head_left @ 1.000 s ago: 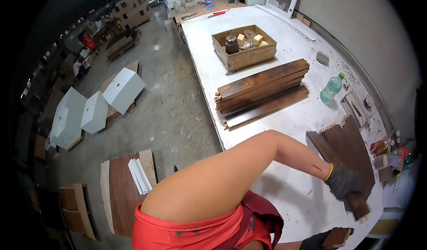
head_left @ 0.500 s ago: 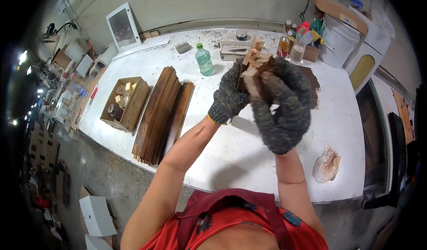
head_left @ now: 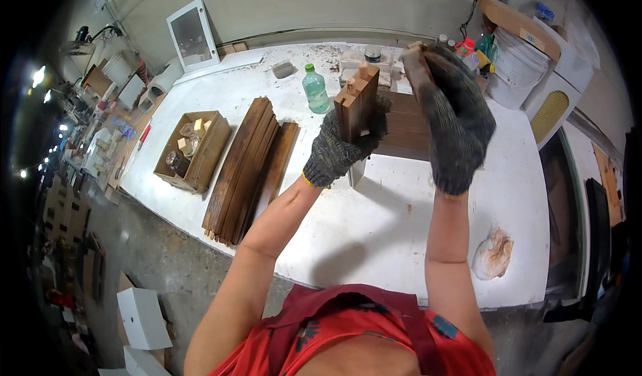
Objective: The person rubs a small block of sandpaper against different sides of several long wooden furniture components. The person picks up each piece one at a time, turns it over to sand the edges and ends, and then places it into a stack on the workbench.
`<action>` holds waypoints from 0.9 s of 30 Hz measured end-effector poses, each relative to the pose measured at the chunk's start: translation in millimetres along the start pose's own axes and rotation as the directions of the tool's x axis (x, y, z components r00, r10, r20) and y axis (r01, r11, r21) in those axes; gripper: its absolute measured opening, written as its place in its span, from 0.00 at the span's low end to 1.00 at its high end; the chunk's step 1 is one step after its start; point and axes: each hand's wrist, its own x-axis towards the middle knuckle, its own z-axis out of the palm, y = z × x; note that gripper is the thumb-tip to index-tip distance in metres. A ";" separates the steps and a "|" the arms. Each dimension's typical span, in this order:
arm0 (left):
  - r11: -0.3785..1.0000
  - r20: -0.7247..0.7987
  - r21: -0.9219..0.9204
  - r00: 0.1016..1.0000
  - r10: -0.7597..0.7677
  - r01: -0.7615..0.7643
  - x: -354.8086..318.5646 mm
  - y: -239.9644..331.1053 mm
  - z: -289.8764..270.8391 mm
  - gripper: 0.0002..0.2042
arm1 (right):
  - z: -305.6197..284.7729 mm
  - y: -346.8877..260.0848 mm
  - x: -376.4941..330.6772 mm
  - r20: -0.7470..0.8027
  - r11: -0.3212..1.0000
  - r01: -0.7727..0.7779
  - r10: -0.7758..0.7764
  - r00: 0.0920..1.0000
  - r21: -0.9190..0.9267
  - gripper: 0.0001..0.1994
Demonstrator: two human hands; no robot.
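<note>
My left hand (head_left: 341, 145), in a dark grey knitted glove, grips a dark brown wooden board (head_left: 358, 105) held upright. Its upper end shows pale bare wood cut into notches. In my right hand (head_left: 463, 118), gloved the same way, is a brown-stained cloth (head_left: 419, 75), to the right of the board and apart from it. The fingers partly hide the cloth. Behind the board lies a flat dark brown wooden panel (head_left: 404, 125), partly covered by both hands. Left of my left hand, a stack of long dark brown boards (head_left: 241, 168) rests on the white table (head_left: 374, 242).
A wooden box (head_left: 210, 152) holding pale blocks and a jar stands at the left. Farther back are a green-capped bottle (head_left: 315, 91) and a grey block (head_left: 283, 69). A crumpled stained cloth (head_left: 493, 254) lies near right; a white bucket (head_left: 520, 58) stands far right.
My right hand and the cloth have moved right, away from the board's notched end. That end, covered before, now shows. My left hand still holds the board.
</note>
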 end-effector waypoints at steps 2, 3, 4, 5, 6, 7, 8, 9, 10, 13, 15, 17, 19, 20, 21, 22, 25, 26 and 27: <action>0.929 -0.030 0.365 0.997 0.075 -0.059 2.1 4.6 2.6 0.21 | 3.6 -8.5 -7.3 0.035 0.999 0.040 -0.039 0.999 -0.030 0.17; 0.843 -0.034 0.532 0.994 0.108 -0.074 1.6 4.2 3.4 0.22 | 10.0 -8.1 -13.8 0.086 0.999 -0.025 0.021 0.996 0.047 0.19; 0.829 0.085 0.536 0.987 0.139 -0.163 5.4 -4.4 -6.7 0.24 | 13.3 -3.8 -18.2 0.084 1.000 0.016 -0.015 0.996 -0.006 0.20; 0.890 0.066 0.426 0.986 0.151 -0.165 5.6 -10.6 -8.0 0.25 | 16.2 -1.8 -19.1 0.083 0.996 0.065 -0.060 0.995 -0.057 0.21; 0.936 0.046 0.310 0.986 0.161 -0.167 6.0 -16.5 -7.3 0.26 | 16.9 -5.5 -20.9 0.106 0.972 0.161 -0.144 0.984 -0.173 0.21; 0.957 0.038 0.194 0.977 0.210 -0.213 12.6 -21.6 -11.3 0.26 | 16.9 -12.3 -25.2 0.139 0.925 0.255 -0.223 0.965 -0.283 0.21; 0.964 0.027 0.081 0.967 0.253 -0.255 18.7 -28.3 -17.0 0.26 | 20.1 -19.3 -32.4 0.177 0.919 0.284 -0.242 0.954 -0.274 0.21; 0.954 0.022 -0.040 0.954 0.299 -0.298 25.8 -24.3 -14.8 0.27 | 20.0 -33.8 -35.6 0.320 0.878 0.343 -0.236 0.918 -0.335 0.20; 0.928 0.020 -0.362 0.994 0.107 -0.093 17.4 -17.4 -10.1 0.27 | 25.1 -40.0 -42.0 0.432 0.892 0.382 -0.253 0.866 -0.241 0.19; 0.823 0.089 -0.559 0.994 -0.060 0.100 18.0 -8.6 -1.0 0.29 | 17.6 -51.6 -49.0 0.530 0.948 0.295 -0.190 0.827 -0.121 0.19; 0.906 0.050 -0.423 0.999 0.007 0.015 15.8 -3.5 -12.8 0.33 | 6.4 -51.3 -53.0 0.414 0.977 0.194 -0.142 0.899 -0.086 0.19; 0.946 0.047 -0.297 0.987 0.152 -0.131 12.4 -6.9 -18.0 0.41 | -8.2 -34.5 -59.6 0.140 1.000 -0.003 0.005 0.990 -0.013 0.17; 0.957 -0.007 -0.289 1.000 0.004 -0.006 7.7 7.2 -13.6 0.41 | -23.1 -16.0 -51.7 0.034 0.991 -0.109 0.106 0.994 0.082 0.16; 0.983 -0.014 -0.186 1.000 -0.014 0.011 7.6 17.9 -7.0 0.36 | -30.3 -12.5 -49.7 -0.002 0.979 -0.151 0.153 0.988 0.136 0.15; 0.998 -0.036 -0.051 0.999 -0.034 0.032 6.9 23.9 -3.9 0.33 | -32.9 -9.3 -48.9 -0.037 0.960 -0.190 0.201 0.979 0.203 0.15; 0.995 -0.059 0.083 0.997 -0.050 0.054 6.4 27.8 -1.1 0.31 | -32.4 -5.9 -46.9 -0.061 0.982 -0.134 0.143 0.988 0.131 0.16; 0.966 -0.082 0.260 0.997 0.013 0.009 6.8 22.7 9.1 0.23 | -27.5 3.8 -36.3 -0.114 0.999 0.032 -0.037 0.993 -0.044 0.17; 0.972 -0.069 0.234 0.998 -0.003 0.020 5.4 22.9 10.7 0.23 | -21.0 5.9 -30.5 -0.129 0.995 0.086 -0.092 0.987 -0.049 0.16; 0.978 -0.055 0.208 0.998 -0.019 0.031 5.3 21.4 11.7 0.23 | -14.7 6.3 -26.1 -0.143 0.989 0.139 -0.146 0.979 -0.055 0.16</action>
